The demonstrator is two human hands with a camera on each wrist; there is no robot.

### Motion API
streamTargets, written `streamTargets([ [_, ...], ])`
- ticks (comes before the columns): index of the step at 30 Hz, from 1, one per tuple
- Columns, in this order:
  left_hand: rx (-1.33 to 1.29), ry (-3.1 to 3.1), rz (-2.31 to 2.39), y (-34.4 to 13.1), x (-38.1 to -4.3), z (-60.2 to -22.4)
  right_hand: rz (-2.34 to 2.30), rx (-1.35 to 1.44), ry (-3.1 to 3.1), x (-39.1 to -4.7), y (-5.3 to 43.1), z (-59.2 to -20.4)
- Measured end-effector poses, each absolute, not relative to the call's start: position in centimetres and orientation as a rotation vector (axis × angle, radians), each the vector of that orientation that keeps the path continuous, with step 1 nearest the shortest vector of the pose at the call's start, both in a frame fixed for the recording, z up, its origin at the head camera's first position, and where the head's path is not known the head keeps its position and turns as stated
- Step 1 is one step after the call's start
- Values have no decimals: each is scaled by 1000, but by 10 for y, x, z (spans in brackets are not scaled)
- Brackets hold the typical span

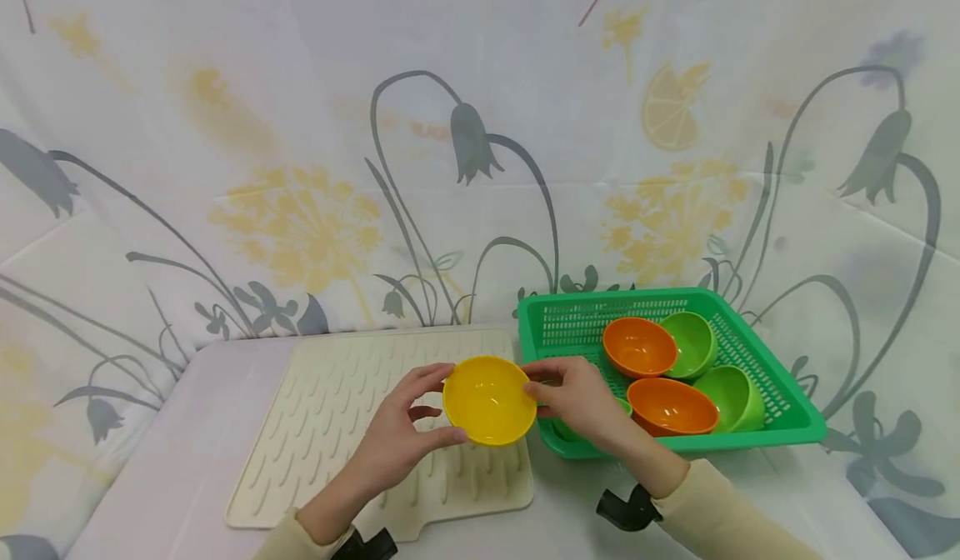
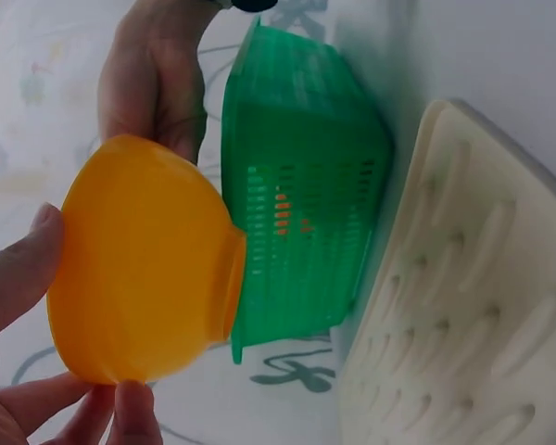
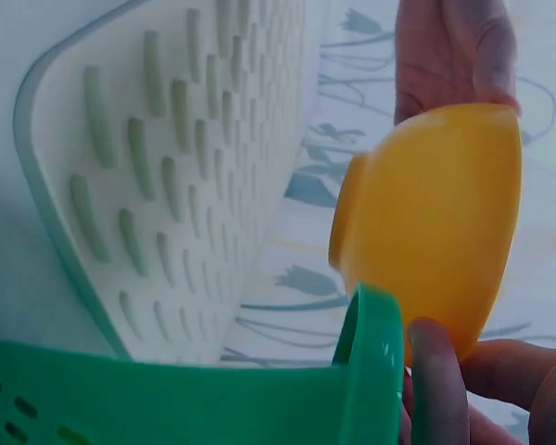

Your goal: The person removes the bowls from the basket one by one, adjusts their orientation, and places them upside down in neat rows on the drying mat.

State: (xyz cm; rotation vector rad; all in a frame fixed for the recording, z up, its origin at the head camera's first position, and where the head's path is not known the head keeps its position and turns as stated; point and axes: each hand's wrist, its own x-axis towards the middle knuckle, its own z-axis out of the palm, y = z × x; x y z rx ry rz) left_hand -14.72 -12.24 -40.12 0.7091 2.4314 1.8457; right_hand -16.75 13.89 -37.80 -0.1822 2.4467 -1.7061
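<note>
Between both hands a small yellow bowl (image 1: 490, 402) is held above the right part of a cream drying mat (image 1: 337, 410), its inside facing the head camera. My left hand (image 1: 401, 427) grips its left side, thumb at the near rim and fingers at the far left. On the opposite side my right hand (image 1: 581, 397) pinches the rim between thumb and fingers. In the left wrist view the yellow bowl (image 2: 144, 264) shows its smooth outside and foot ring. From the right wrist, the bowl (image 3: 445, 213) appears beside the basket's green rim (image 3: 375, 352).
A green perforated basket (image 1: 802, 410) stands to the right of the mat. It contains orange bowls (image 1: 641, 347) and green bowls (image 1: 731, 397), some leaning on one another. Rows of raised ridges cover the mat. Behind the table hangs a flower-patterned cloth (image 1: 480, 235).
</note>
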Motion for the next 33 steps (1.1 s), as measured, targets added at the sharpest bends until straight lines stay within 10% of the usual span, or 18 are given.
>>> streamTargets([
  [33, 675, 1934, 1916, -147, -184, -430, -2029, -299, 2362, -161, 124, -399],
])
